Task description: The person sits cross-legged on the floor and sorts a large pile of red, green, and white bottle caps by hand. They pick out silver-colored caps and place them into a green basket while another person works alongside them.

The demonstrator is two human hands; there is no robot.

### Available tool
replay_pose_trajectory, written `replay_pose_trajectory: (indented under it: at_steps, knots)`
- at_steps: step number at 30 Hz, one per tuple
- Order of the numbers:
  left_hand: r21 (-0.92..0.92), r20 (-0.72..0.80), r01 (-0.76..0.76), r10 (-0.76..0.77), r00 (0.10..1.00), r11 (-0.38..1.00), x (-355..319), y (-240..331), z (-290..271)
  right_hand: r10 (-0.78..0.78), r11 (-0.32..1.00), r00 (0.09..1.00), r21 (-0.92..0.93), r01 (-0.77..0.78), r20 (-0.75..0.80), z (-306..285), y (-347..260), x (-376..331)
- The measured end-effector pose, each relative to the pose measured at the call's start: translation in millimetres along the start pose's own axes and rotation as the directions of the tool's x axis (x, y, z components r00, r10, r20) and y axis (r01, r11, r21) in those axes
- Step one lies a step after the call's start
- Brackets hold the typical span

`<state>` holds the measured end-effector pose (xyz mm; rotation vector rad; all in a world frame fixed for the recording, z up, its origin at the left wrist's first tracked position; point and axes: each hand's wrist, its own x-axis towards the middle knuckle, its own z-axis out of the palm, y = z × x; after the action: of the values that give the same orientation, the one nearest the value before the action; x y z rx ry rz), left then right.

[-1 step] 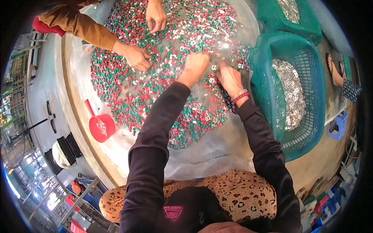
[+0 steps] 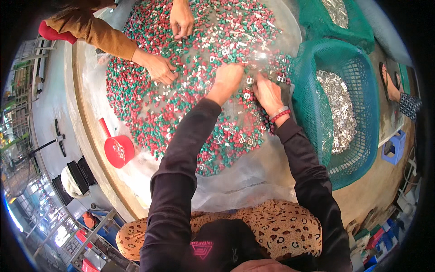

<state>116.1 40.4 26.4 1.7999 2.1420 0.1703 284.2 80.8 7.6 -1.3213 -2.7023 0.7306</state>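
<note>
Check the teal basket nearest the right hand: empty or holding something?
Holding something: a heap of small silver metal pieces lies inside the teal basket.

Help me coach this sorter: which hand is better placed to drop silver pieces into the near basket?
Likely the right hand: it works beside the basket, while the left hand is farther.

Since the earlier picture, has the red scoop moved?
No. The red scoop lies at the same spot by the table's left rim, beside the beads.
</note>
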Motion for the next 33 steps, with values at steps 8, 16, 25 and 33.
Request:
replay_pose_trajectory:
  at_steps: [8,16,25,33]
  knots:
    - [-0.972,0.116,0.164,-0.264,0.958,0.166,-20,-13,-17,-0.111,0.992,0.994,-0.056,0.11,-0.012,-3,7,8]
    - [-0.696,0.039,0.066,0.055,0.998,-0.715,3,-25,-29,0.078,-0.028,0.912,0.916,-0.401,0.402,-34,7,-5]
    - [-0.238,-0.029,0.086,-0.095,0.995,0.967,67,5,0,-0.042,-0.225,0.902,0.876,-0.427,0.429,-34,14,-25]
    - [-0.224,-0.029,0.196,-0.208,0.978,0.955,53,2,1,0.257,0.909,0.919,0.399,-0.124,-0.298,-22,46,8]
